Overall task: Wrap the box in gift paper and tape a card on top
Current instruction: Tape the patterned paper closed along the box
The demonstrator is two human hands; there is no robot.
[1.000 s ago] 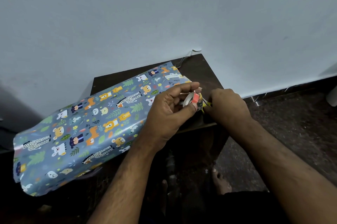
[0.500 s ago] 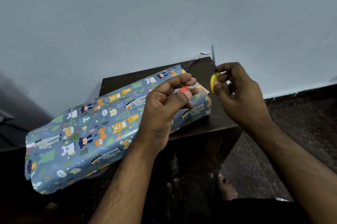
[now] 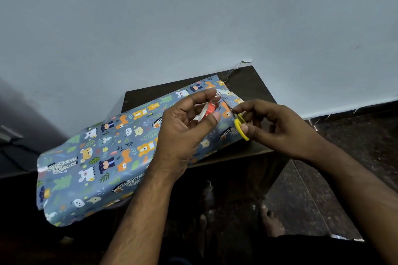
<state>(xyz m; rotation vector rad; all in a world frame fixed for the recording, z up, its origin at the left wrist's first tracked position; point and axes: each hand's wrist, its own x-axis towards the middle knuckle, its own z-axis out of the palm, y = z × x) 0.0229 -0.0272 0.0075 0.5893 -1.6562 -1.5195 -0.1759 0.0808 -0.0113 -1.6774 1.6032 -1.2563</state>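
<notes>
From my feed I count one wall (image 3: 193, 16), one table (image 3: 252, 83), one box (image 3: 112, 152), two hands, one tape roll (image 3: 207, 110) and one pair of scissors (image 3: 240, 124). The wall is plain pale blue-grey and fills the upper half of the view. The table is small, dark brown and pushed against it. The box lies slantwise on the table, its near left end hanging off the table edge; it is fully covered in blue-grey paper printed with bears, leopards, foxes and green leaves, and the loose paper at the left end is crumpled and stands open. Both hands hover over the box's far right end. My left hand (image 3: 185, 129) grips the tape roll between thumb and fingers; the roll is white with an orange-red core, and a short length of tape runs from it up to the fingertip. My right hand (image 3: 277, 129) holds the scissors, fingers curled round the yellow handle, the dark blades pointing at that strip of tape; I cannot tell whether the blades touch it. Two bare feet (image 3: 271, 223) show on the dark floor (image 3: 355, 135) below.
</notes>
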